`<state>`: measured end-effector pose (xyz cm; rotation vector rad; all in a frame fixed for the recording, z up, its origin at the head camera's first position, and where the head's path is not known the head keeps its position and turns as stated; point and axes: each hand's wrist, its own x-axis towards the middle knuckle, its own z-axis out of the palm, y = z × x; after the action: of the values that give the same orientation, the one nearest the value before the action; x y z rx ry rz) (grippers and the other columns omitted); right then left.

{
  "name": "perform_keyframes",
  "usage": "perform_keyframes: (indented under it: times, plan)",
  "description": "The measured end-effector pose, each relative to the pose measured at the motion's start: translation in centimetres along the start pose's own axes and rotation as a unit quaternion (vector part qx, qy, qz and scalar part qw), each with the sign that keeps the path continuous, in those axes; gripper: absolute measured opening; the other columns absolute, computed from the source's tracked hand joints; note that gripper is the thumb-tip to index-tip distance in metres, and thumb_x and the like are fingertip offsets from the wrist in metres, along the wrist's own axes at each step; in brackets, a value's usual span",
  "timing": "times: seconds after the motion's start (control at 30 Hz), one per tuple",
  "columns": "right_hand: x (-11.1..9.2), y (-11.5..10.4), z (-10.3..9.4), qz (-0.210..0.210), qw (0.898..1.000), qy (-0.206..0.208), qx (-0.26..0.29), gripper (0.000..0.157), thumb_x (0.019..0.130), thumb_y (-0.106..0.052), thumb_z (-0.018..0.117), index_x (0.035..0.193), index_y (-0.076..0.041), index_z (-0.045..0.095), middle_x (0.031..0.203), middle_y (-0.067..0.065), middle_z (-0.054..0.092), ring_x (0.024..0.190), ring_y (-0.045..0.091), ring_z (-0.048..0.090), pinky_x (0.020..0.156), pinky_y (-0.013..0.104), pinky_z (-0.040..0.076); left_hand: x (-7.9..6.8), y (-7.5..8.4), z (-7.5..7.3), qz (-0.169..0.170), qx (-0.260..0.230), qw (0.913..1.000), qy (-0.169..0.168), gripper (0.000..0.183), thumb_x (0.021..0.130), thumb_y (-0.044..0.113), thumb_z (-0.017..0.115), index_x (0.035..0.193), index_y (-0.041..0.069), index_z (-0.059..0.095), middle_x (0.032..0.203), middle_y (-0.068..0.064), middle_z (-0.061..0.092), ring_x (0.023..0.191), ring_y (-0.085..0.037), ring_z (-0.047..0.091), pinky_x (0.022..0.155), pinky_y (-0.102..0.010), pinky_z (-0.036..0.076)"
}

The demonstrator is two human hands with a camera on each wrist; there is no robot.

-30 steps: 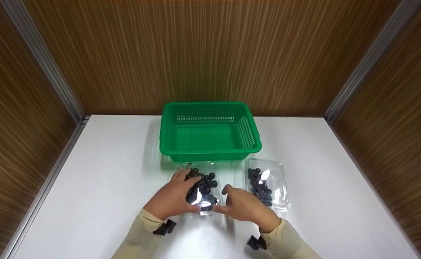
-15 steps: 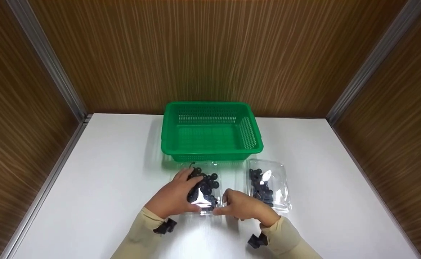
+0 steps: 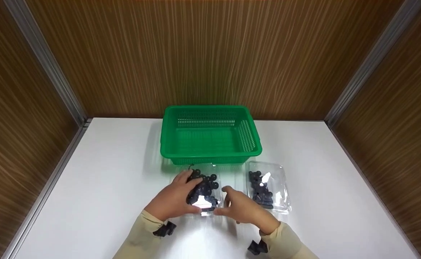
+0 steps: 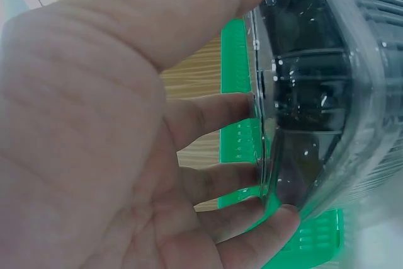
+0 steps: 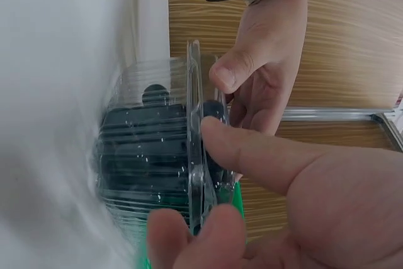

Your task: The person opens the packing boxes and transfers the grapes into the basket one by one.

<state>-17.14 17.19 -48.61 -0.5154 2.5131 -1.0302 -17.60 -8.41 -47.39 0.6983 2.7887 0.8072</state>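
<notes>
A clear plastic clamshell box (image 3: 215, 169) of dark grapes (image 3: 205, 187) sits in front of the green basket, its lid down over the fruit. My left hand (image 3: 174, 198) holds it from the left, fingers spread over the lid and thumb at the near edge. In the left wrist view, fingertips (image 4: 236, 177) meet the box's rim. My right hand (image 3: 244, 207) is at the near right corner. Its thumb (image 5: 233, 149) presses the lid side of the rim, with curled fingers on the base side in the right wrist view.
A second clear clamshell box (image 3: 278, 180) with dark grapes lies to the right of my right hand. Behind both boxes stands a green plastic basket (image 3: 210, 155) with nothing in it. Wood-grain walls (image 3: 210, 54) enclose the white table (image 3: 113, 172) at the back and sides.
Both hands stay at the same box. The right index finger curls in, then lifts a little away from the thumb. The head view shifts slightly.
</notes>
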Motion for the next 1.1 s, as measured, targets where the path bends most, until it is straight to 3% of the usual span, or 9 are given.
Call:
perform_keyframes:
  times: [0.23,0.4,0.57,0.7,0.87,1.1]
  plan:
    - [0.18,-0.43,0.23,-0.026,0.998,0.04,-0.028,0.072,0.086,-0.032,0.085,0.132,0.011,0.049,0.089,0.002,0.061,0.07,0.014,0.057,0.067,0.035,0.05,0.01,0.06,-0.43,-0.007,-0.001,1.0,0.002,0.095,0.077,0.043,0.092,0.156,0.017,0.047,0.169,-0.019,0.023,0.156,-0.042,0.018,0.113,-0.06,0.04]
    - [0.21,-0.3,0.13,-0.027,0.998,0.046,-0.036,0.049,0.085,-0.032,0.086,0.109,0.001,0.058,0.076,-0.001,0.058,0.066,0.014,0.053,0.058,0.031,0.046,0.08,0.04,-0.42,-0.011,-0.002,0.9999,0.004,0.094,0.077,0.043,0.091,0.156,0.018,0.048,0.169,-0.018,0.023,0.156,-0.041,0.018,0.113,-0.06,0.039]
    - [0.12,-0.19,-0.22,0.013,0.999,0.017,-0.031,0.044,0.086,-0.04,0.084,0.097,-0.005,0.059,0.071,0.0,0.057,0.056,0.012,0.054,0.053,0.031,0.046,0.03,0.01,-0.34,-0.011,0.003,0.9999,0.005,0.093,0.077,0.044,0.091,0.156,0.018,0.048,0.169,-0.017,0.024,0.157,-0.039,0.018,0.113,-0.058,0.04]
    - [-0.1,-0.34,-0.42,0.031,0.999,0.008,-0.041,0.045,0.087,-0.042,0.082,0.1,-0.005,0.059,0.071,0.001,0.058,0.051,0.014,0.056,0.052,0.032,0.047,-0.04,0.01,-0.31,-0.01,-0.001,0.9999,0.003,0.092,0.078,0.045,0.09,0.156,0.018,0.049,0.169,-0.016,0.025,0.157,-0.037,0.018,0.115,-0.057,0.04]
    - [-0.52,-0.77,-0.14,-0.003,0.998,0.019,-0.065,0.045,0.088,-0.029,0.083,0.112,-0.001,0.058,0.074,0.0,0.06,0.06,0.014,0.056,0.055,0.033,0.048,-0.06,0.03,-0.22,-0.01,-0.009,0.9999,0.001,0.092,0.078,0.042,0.091,0.156,0.018,0.049,0.169,-0.016,0.025,0.157,-0.038,0.017,0.114,-0.058,0.039]
    - [-0.63,-0.41,0.45,-0.041,0.997,0.029,-0.067,0.036,0.086,-0.019,0.085,0.104,-0.003,0.057,0.077,-0.001,0.056,0.067,0.013,0.051,0.059,0.031,0.045,-0.08,-0.01,0.26,-0.01,-0.012,0.9999,0.0,0.093,0.077,0.041,0.092,0.156,0.017,0.049,0.169,-0.016,0.024,0.158,-0.037,0.015,0.116,-0.057,0.037]
